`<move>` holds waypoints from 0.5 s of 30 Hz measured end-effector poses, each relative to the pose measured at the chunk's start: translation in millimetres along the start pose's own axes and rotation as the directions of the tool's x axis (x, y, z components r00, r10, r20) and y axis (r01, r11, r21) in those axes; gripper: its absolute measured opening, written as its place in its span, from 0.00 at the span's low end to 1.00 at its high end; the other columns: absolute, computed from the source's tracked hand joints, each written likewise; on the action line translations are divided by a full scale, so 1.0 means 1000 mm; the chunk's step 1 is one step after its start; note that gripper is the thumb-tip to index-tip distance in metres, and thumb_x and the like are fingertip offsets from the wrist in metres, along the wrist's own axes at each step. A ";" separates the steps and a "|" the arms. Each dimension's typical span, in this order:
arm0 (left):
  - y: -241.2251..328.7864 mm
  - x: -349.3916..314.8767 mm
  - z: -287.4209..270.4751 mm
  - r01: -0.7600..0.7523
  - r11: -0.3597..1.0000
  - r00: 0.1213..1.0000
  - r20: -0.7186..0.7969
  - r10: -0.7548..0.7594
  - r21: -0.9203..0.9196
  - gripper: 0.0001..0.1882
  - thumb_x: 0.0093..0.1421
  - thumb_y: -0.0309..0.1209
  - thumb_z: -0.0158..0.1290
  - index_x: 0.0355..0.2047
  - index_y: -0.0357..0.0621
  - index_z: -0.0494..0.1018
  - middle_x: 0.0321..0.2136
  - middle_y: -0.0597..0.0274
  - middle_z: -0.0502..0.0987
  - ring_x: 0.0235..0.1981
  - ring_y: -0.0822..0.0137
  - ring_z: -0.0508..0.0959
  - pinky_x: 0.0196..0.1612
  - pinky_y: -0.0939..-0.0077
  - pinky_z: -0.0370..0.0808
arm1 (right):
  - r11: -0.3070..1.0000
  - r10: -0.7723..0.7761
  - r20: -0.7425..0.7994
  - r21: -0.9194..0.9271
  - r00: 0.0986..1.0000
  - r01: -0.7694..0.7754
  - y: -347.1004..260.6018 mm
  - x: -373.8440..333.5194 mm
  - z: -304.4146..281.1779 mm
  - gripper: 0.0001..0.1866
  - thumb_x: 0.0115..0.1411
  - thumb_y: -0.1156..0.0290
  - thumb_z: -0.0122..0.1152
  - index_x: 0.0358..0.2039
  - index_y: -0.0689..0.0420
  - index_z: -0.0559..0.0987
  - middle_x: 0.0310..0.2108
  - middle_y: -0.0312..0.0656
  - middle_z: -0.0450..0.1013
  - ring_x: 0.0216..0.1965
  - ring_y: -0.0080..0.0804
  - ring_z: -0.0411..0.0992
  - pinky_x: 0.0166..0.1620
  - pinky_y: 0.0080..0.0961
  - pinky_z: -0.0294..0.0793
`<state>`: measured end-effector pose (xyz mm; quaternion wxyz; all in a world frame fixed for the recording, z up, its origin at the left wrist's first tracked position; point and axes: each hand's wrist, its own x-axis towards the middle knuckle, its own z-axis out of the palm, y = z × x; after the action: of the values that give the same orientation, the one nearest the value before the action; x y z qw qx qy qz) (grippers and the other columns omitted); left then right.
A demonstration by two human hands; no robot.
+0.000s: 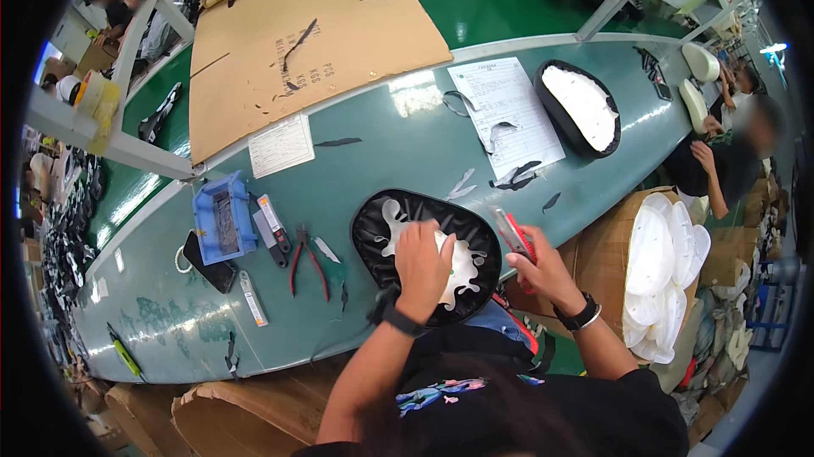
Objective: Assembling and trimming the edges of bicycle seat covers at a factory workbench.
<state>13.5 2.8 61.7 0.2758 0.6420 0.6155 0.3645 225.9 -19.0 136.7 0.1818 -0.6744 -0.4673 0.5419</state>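
Note:
A kidney-shaped seat pad (369,236) with a gathered black cover and a white wavy-edged plate (462,275) in its middle lies at the table's front edge. My left hand (422,266) is bent over it, fingers curled down onto the plate and cover; the fingertips are hidden. Just right of the pad, my right hand (547,269) is closed around a red utility knife (515,238), raised and tilted with its front end toward the far left. A similar black pad (581,109) with a smooth white plate lies farther off at the right.
Left on the green table (170,313) are a blue bin (224,218), red-handled pliers (305,264), a phone (210,262) and a green cutter (125,351). Paper sheets (509,109) and black scraps lie beyond; a carton holds white plates (661,270) at right. A co-worker (729,160) is nearby.

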 end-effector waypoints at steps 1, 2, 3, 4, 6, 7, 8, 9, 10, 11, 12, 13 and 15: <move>-0.007 0.007 0.015 0.005 0.995 1.000 0.013 -0.007 0.097 0.09 0.56 0.32 0.59 0.33 0.42 0.75 0.32 0.56 0.74 0.37 0.53 0.73 0.40 0.62 0.69 | 0.970 -0.206 0.019 -0.126 0.978 0.207 0.015 0.006 0.001 0.28 0.63 0.67 0.56 0.60 0.62 0.59 0.39 0.49 0.75 0.32 0.35 0.76 0.33 0.27 0.74; -0.014 0.014 0.028 0.011 0.981 1.000 0.019 -0.015 0.196 0.09 0.54 0.33 0.60 0.31 0.43 0.74 0.31 0.57 0.73 0.36 0.54 0.72 0.40 0.60 0.67 | 0.881 -0.404 0.067 -0.241 0.912 0.408 0.023 0.015 0.000 0.30 0.63 0.68 0.55 0.62 0.61 0.57 0.43 0.52 0.74 0.37 0.42 0.76 0.37 0.31 0.75; -0.021 0.018 0.037 0.019 0.978 0.999 0.023 -0.024 0.205 0.09 0.54 0.33 0.60 0.31 0.43 0.74 0.31 0.57 0.73 0.36 0.54 0.72 0.40 0.60 0.67 | 0.885 -0.399 0.075 -0.231 0.914 0.405 0.023 0.023 0.001 0.30 0.63 0.68 0.55 0.62 0.61 0.57 0.43 0.52 0.74 0.37 0.42 0.76 0.37 0.31 0.75; -0.030 0.020 0.044 0.026 0.970 1.000 0.002 -0.027 0.241 0.09 0.54 0.35 0.60 0.29 0.45 0.73 0.30 0.58 0.72 0.35 0.54 0.71 0.39 0.59 0.66 | 0.773 -0.543 0.112 -0.320 0.832 0.548 0.020 0.033 0.002 0.31 0.63 0.69 0.54 0.64 0.59 0.55 0.43 0.54 0.72 0.40 0.48 0.74 0.40 0.36 0.73; -0.028 0.023 0.052 0.033 0.964 0.999 -0.032 -0.025 0.265 0.09 0.53 0.35 0.59 0.25 0.45 0.71 0.27 0.60 0.71 0.34 0.53 0.69 0.38 0.58 0.65 | 0.657 -0.569 0.217 -0.460 0.793 0.597 0.020 0.044 -0.006 0.34 0.63 0.71 0.54 0.68 0.51 0.53 0.34 0.51 0.70 0.33 0.52 0.72 0.34 0.42 0.72; -0.029 0.023 0.052 0.043 0.962 0.999 -0.026 -0.038 0.268 0.09 0.53 0.35 0.59 0.25 0.45 0.71 0.27 0.60 0.71 0.34 0.53 0.69 0.38 0.58 0.65 | 0.664 -0.560 0.223 -0.454 0.798 0.594 0.019 0.051 -0.009 0.34 0.63 0.71 0.54 0.68 0.51 0.53 0.34 0.51 0.70 0.33 0.52 0.72 0.34 0.42 0.72; -0.032 0.023 0.049 0.031 0.974 0.999 0.021 -0.037 0.226 0.09 0.53 0.34 0.59 0.24 0.45 0.71 0.26 0.60 0.71 0.33 0.53 0.69 0.38 0.58 0.64 | 0.565 -0.540 0.291 -0.570 0.790 0.596 0.017 0.059 -0.013 0.35 0.62 0.71 0.55 0.68 0.48 0.53 0.31 0.49 0.69 0.29 0.50 0.71 0.30 0.41 0.71; -0.032 0.024 0.046 0.022 0.983 0.997 0.064 -0.034 0.181 0.09 0.53 0.33 0.58 0.23 0.44 0.72 0.25 0.60 0.71 0.33 0.53 0.68 0.38 0.57 0.64 | 0.446 -0.510 0.357 -0.668 0.783 0.595 0.014 0.067 -0.016 0.36 0.61 0.71 0.56 0.68 0.46 0.53 0.28 0.47 0.67 0.25 0.48 0.70 0.25 0.41 0.70; -0.031 0.024 0.046 0.028 0.989 0.997 0.068 -0.038 0.146 0.08 0.53 0.32 0.57 0.22 0.43 0.72 0.24 0.60 0.71 0.32 0.54 0.67 0.38 0.58 0.63 | 0.360 -0.607 0.364 -0.666 0.706 0.653 0.017 0.075 -0.018 0.36 0.60 0.71 0.56 0.68 0.42 0.56 0.25 0.44 0.66 0.21 0.42 0.70 0.19 0.36 0.67; -0.030 0.025 0.044 0.040 0.988 0.997 0.061 -0.050 0.149 0.08 0.53 0.32 0.57 0.22 0.43 0.72 0.24 0.60 0.71 0.32 0.54 0.67 0.38 0.58 0.63 | 0.356 -0.605 0.376 -0.660 0.701 0.662 0.013 0.083 -0.020 0.36 0.60 0.71 0.56 0.68 0.42 0.56 0.25 0.44 0.66 0.21 0.42 0.70 0.19 0.36 0.67; -0.029 0.025 0.042 0.075 0.988 0.993 0.081 -0.086 0.139 0.08 0.53 0.32 0.57 0.22 0.43 0.73 0.24 0.60 0.71 0.32 0.54 0.67 0.38 0.58 0.63 | 0.292 -0.574 0.439 -0.679 0.691 0.674 0.008 0.089 -0.020 0.35 0.59 0.72 0.55 0.67 0.42 0.58 0.25 0.44 0.66 0.21 0.41 0.70 0.20 0.36 0.67; -0.028 0.025 0.041 0.107 0.986 0.987 0.102 -0.121 0.128 0.08 0.52 0.33 0.57 0.22 0.43 0.73 0.24 0.60 0.71 0.32 0.55 0.67 0.38 0.59 0.63 | 0.225 -0.539 0.497 -0.693 0.680 0.685 0.004 0.095 -0.021 0.35 0.58 0.72 0.55 0.66 0.42 0.59 0.24 0.43 0.66 0.21 0.40 0.70 0.20 0.35 0.67; -0.028 0.025 0.040 0.136 0.986 0.985 0.098 -0.146 0.101 0.08 0.52 0.33 0.57 0.21 0.43 0.73 0.24 0.60 0.71 0.33 0.55 0.67 0.38 0.59 0.63 | 0.172 -0.555 0.531 -0.680 0.640 0.713 0.000 0.104 -0.021 0.35 0.57 0.74 0.54 0.65 0.41 0.61 0.24 0.43 0.65 0.21 0.39 0.70 0.20 0.35 0.67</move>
<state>28.4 34.0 19.0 0.3023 0.6275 0.6605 0.2805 241.8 72.6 85.4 -0.0044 -0.3646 -0.9171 0.1616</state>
